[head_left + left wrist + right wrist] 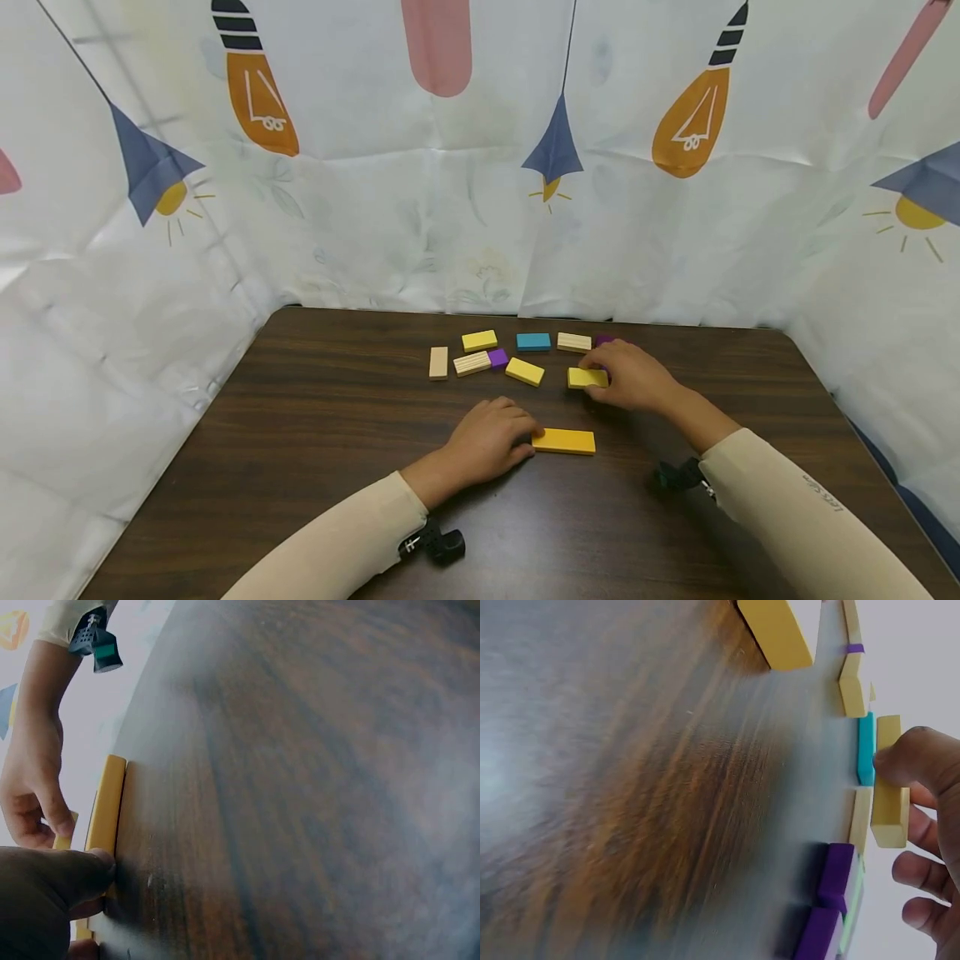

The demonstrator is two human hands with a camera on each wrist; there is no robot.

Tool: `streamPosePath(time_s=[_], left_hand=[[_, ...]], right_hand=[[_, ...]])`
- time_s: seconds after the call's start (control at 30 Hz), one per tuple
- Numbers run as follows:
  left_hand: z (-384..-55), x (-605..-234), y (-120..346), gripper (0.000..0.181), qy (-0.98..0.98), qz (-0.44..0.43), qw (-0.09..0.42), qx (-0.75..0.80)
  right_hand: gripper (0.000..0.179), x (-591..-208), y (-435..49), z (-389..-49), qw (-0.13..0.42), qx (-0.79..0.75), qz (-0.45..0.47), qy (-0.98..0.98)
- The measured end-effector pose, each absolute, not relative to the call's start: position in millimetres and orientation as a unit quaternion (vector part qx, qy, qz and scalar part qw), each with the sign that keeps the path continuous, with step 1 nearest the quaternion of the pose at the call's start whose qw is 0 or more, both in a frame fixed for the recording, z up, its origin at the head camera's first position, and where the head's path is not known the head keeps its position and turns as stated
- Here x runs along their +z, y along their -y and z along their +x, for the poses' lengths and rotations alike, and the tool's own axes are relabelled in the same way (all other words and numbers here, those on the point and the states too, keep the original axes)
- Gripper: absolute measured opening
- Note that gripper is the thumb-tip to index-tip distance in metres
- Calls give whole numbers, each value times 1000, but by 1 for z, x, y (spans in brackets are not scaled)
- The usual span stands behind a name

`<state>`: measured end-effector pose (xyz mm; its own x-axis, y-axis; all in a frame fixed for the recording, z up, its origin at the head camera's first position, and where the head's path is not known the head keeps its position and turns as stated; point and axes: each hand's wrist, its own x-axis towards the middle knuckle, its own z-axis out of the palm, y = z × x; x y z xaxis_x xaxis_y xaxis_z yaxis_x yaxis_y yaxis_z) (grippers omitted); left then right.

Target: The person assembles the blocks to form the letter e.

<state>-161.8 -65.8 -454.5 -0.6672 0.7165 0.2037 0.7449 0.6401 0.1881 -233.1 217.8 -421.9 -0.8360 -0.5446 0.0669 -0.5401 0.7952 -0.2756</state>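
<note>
My left hand (486, 442) grips the left end of a long orange-yellow block (566, 442) lying on the dark wooden table (315, 417). Its thumb presses the block's near side in the left wrist view. Farther back and to the right, my right hand (633, 377) pinches a smaller yellow block (587, 378) between thumb and fingers. In the right wrist view this yellow block (889, 802) appears above the table surface, the thumb across its face and the other fingers curled behind.
Along the back lie a tan block (438, 363), a ridged pale block (472, 363) touching a purple one (497, 358), two yellow blocks (479, 341) (525, 372), a blue block (533, 342) and another pale block (574, 342). Purple blocks (836, 877) sit beside my right hand. A printed curtain (375, 208) hangs behind.
</note>
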Motion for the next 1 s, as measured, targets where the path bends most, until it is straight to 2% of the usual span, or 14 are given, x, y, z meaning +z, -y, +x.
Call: streamPosePath(time_s=[0.53, 1.0], left_hand=[[-160, -453, 65, 20, 905, -401, 55, -132], [-160, -454, 65, 19, 906, -398, 53, -133]], right_hand=[[33, -420, -236, -188, 20, -147, -291, -945], [30, -430, -251, -162, 32, -140, -282, -949]])
